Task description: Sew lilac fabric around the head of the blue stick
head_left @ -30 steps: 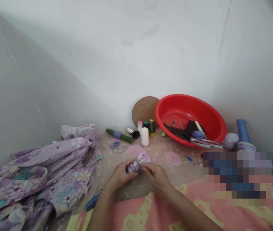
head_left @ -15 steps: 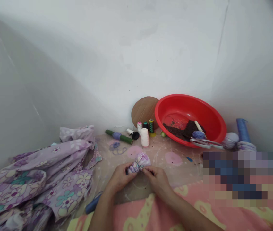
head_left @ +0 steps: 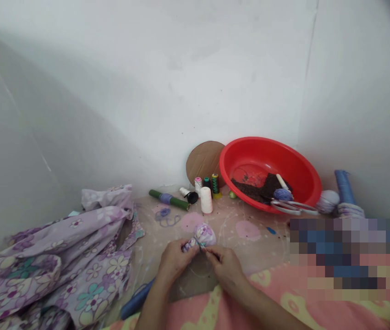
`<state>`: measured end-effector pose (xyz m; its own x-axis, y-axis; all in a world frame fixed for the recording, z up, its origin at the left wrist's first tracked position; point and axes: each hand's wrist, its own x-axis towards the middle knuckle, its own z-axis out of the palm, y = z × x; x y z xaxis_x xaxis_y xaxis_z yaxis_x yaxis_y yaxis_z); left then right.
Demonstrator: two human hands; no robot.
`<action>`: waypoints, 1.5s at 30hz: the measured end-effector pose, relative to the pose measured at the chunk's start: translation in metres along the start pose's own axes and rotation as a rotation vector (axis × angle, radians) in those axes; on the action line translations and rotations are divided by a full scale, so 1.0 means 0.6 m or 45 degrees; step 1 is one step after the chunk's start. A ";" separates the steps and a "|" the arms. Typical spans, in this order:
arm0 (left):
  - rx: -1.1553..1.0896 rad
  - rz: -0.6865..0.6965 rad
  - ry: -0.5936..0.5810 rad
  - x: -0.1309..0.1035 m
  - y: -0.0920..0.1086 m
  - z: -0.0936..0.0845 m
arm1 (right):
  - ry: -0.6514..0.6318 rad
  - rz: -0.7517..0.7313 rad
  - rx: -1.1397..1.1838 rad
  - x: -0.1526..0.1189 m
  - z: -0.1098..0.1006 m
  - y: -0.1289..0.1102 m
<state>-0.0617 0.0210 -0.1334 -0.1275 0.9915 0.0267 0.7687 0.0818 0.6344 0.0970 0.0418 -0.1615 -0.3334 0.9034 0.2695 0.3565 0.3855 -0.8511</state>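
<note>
The small floral fabric bundle (head_left: 201,237) sits low in the middle of the scene, pinched between both hands. Its long axis runs from near-left to far-right, with the gathered neck at the near-left end and the rounded puff pointing away toward the far right. The left hand (head_left: 175,259) is clamped on the neck from the left, while the right hand (head_left: 225,266) pinches in just right of it — fingertips together on what looks like a thin thread, too fine to be sure. Both lie equally near. Farther off stand a white thread spool (head_left: 206,200) and a red basin (head_left: 270,173); the purple floral cloth (head_left: 60,256) is heaped at left.
</note>
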 end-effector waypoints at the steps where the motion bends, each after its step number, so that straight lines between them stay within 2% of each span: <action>1: 0.005 -0.010 0.004 -0.001 0.001 0.000 | -0.016 -0.003 0.013 0.000 0.000 0.001; 6: 0.010 -0.035 0.011 -0.004 0.007 -0.002 | -0.073 -0.027 0.132 0.001 0.004 0.005; 22: 0.140 -0.080 -0.011 -0.004 0.012 -0.002 | -0.088 -0.041 0.294 0.007 0.014 0.013; 36: 0.149 -0.233 -0.066 -0.014 0.030 -0.008 | -0.252 0.110 0.455 0.003 0.004 0.005; 45: 0.217 -0.201 -0.066 -0.011 0.021 -0.003 | -0.293 0.114 0.499 0.008 0.000 0.004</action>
<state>-0.0524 0.0156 -0.1240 -0.2256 0.9685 -0.1052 0.8369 0.2479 0.4880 0.0962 0.0470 -0.1624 -0.5171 0.8478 0.1180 0.0506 0.1679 -0.9845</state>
